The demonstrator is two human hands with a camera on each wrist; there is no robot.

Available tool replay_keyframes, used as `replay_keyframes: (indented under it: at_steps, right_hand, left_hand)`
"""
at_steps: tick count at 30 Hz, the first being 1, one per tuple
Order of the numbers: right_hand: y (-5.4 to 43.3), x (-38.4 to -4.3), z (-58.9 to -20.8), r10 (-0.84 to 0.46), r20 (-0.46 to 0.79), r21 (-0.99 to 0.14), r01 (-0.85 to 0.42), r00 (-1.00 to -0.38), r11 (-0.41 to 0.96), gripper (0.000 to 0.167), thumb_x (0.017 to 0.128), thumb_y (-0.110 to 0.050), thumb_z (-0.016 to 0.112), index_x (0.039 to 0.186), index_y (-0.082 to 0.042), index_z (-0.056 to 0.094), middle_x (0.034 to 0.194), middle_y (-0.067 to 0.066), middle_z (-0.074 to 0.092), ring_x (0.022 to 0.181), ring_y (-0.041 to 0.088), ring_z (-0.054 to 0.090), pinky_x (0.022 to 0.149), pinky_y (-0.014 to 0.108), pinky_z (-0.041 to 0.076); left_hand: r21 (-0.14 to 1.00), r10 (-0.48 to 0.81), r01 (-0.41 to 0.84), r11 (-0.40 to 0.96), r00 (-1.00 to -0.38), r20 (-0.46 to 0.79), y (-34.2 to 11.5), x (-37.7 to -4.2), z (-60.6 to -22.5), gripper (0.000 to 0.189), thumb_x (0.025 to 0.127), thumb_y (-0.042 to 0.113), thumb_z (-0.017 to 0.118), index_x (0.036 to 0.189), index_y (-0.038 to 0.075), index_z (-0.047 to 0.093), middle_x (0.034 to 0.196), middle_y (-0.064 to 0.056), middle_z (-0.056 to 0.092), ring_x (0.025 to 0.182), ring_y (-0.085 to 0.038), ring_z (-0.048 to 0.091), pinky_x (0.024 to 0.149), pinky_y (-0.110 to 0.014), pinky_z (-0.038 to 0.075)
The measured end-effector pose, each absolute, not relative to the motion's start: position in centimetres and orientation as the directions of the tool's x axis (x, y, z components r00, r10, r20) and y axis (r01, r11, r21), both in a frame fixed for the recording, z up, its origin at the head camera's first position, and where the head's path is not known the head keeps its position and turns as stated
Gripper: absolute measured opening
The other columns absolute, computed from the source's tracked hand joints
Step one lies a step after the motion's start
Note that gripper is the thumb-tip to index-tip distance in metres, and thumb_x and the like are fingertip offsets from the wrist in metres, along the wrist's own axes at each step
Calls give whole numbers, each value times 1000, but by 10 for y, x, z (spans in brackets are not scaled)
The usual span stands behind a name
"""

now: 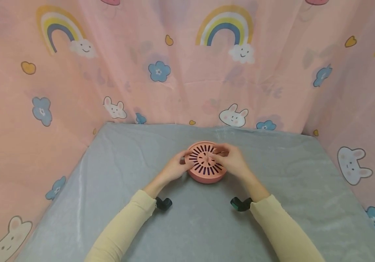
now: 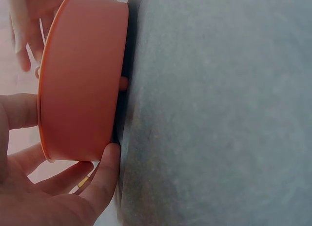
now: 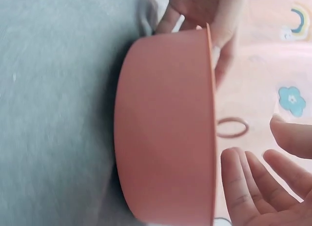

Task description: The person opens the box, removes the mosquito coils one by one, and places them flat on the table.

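Note:
A round pink box (image 1: 206, 179) with a slotted lid (image 1: 209, 158) stands on the grey cloth, its lid facing up. A small pink ring (image 3: 232, 136) sticks up from the lid in the right wrist view. My left hand (image 1: 174, 167) holds the box at its left side: in the left wrist view a finger lies at the lid's rim and others curl round the wall (image 2: 83, 84) toward the base. Above the lid's right part, my right hand (image 1: 233, 160) hovers by the ring, its fingers (image 3: 239, 182) spread and apart from it in the right wrist view.
Grey cloth (image 1: 187, 225) covers the table. Pink curtains (image 1: 181, 98) with rainbows, rabbits and flowers hang at the back and both sides. A dark device (image 1: 164, 204) sits at the left wrist, another (image 1: 240, 204) at the right. A gold ring shows on a left finger.

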State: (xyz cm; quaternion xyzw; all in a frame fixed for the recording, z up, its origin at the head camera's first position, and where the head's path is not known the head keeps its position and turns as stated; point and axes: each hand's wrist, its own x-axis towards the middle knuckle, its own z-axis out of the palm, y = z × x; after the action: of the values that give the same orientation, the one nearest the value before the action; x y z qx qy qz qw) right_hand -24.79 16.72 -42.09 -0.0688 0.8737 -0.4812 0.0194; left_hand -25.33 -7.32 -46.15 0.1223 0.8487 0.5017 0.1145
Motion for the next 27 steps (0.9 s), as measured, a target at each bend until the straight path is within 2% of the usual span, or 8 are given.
replay_keyframes:
  at_steps: [5, 12, 18, 21, 27]
  right_hand:
    - [158, -249, -424, -158, 13, -860, -92, -987, 502, 51, 94, -22, 75, 139, -2, 59, 119, 16, 67, 98, 28, 67, 77, 34, 56]
    - [152, -250, -426, -156, -26, -862, -57, -987, 504, 50, 94, -21, 75, 138, -2, 60, 113, 16, 68, 101, 28, 65, 83, 40, 56]
    - [150, -255, -431, -190, -69, -915, -13, -979, 403, 44, 97, -14, 72, 136, 1, 60, 110, 19, 70, 86, 22, 72, 76, 32, 58]
    - [149, -256, -432, -199, -89, -939, 16, -976, 343, 42, 98, -10, 69, 135, 5, 59, 110, 22, 71, 81, 21, 74, 74, 33, 60]
    - [148, -258, -429, -198, -120, -956, 60, -973, 286, 43, 98, -8, 69, 136, 6, 58, 112, 25, 70, 80, 20, 74, 75, 35, 61]
  left_hand:
    - [878, 333, 104, 467, -941, -65, -72, -252, -460, 57, 101, 29, 63, 153, 16, 45, 153, -12, 47, 128, -31, 56, 99, -48, 50]
    - [882, 334, 94, 462, -939, -75, -72, -252, -460, 56, 101, 30, 63, 153, 15, 45, 152, -12, 48, 128, -31, 55, 99, -48, 50]
    - [883, 344, 110, 455, -937, -61, -72, -252, -461, 57, 102, 30, 62, 154, 15, 44, 153, -12, 47, 128, -31, 56, 98, -47, 51]
    - [885, 351, 123, 449, -935, -48, -72, -252, -462, 58, 102, 29, 61, 155, 15, 42, 155, -12, 46, 127, -31, 57, 97, -46, 51]
    - [893, 345, 134, 430, -938, -25, -74, -253, -462, 62, 103, 28, 60, 159, 16, 36, 155, -12, 45, 130, -32, 54, 99, -49, 50]
